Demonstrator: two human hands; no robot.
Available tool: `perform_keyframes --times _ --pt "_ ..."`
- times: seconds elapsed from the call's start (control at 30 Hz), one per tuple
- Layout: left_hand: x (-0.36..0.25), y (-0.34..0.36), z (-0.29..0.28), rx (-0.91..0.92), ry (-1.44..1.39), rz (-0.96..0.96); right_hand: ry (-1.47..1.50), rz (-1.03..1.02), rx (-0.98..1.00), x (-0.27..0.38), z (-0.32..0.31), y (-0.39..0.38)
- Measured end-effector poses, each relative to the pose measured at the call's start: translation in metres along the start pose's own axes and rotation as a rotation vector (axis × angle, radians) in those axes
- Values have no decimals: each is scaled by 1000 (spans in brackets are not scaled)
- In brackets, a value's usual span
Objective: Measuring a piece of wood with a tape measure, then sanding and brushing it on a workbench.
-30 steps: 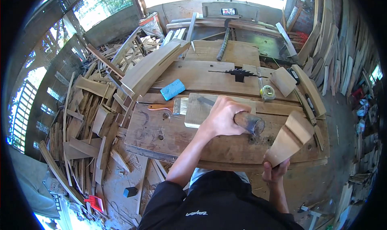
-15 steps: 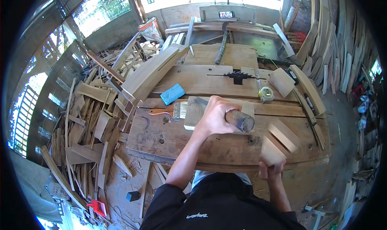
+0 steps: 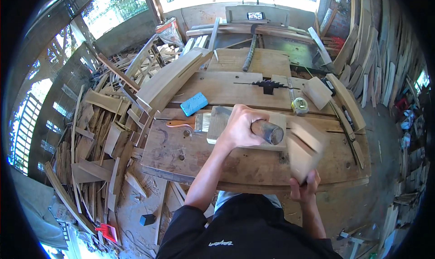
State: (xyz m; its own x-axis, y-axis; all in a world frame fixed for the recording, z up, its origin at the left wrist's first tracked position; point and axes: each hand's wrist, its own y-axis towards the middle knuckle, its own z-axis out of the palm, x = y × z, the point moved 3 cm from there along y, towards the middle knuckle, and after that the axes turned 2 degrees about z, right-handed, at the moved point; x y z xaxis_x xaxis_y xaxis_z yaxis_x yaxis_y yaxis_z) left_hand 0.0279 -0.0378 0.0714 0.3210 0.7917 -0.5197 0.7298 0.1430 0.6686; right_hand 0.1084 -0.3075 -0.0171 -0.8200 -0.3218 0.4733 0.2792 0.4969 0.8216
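Observation:
My left hand (image 3: pixel 239 127) is closed around the rounded, worn handle (image 3: pixel 268 132) of a chisel, over a pale wooden block (image 3: pixel 217 133) lying on the workbench (image 3: pixel 167 150); the chisel's cutting end is largely hidden by the hand. My right hand (image 3: pixel 304 188) grips a pale wooden mallet (image 3: pixel 302 157), whose head is blurred just right of the chisel handle. To the left of the block lie a paintbrush (image 3: pixel 183 123) with a wooden handle and a light blue sponge-like block (image 3: pixel 194 104).
Tape measure (image 3: pixel 299 105), dark toothed blade (image 3: pixel 269 86) and long curved tool (image 3: pixel 249 55) lie on the bench. A long beam (image 3: pixel 170 75) rests at left. Offcuts (image 3: pixel 90 145) pile leftward; boards (image 3: pixel 380 64) stand at right. A red dustpan (image 3: pixel 108 231) lies on the floor.
The mallet has moved up and leftward toward the chisel handle, from lower right. My left hand with the chisel has shifted slightly left and up.

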Motion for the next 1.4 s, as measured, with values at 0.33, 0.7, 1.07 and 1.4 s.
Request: perform_keyframes --times 0.33,0.7,1.07,1.4 --pt "6 2 -1 67 74 -48 -75 -66 -101 3 7 -7" --pt "-18 -5 -8 -5 84 -10 -104 -67 -7 1 4 -1" --pt "-15 -11 14 16 44 15 126 20 112 -20 -8 -13" --pt "0 -8 3 -32 103 -100 -17 93 235 -30 -10 -2"
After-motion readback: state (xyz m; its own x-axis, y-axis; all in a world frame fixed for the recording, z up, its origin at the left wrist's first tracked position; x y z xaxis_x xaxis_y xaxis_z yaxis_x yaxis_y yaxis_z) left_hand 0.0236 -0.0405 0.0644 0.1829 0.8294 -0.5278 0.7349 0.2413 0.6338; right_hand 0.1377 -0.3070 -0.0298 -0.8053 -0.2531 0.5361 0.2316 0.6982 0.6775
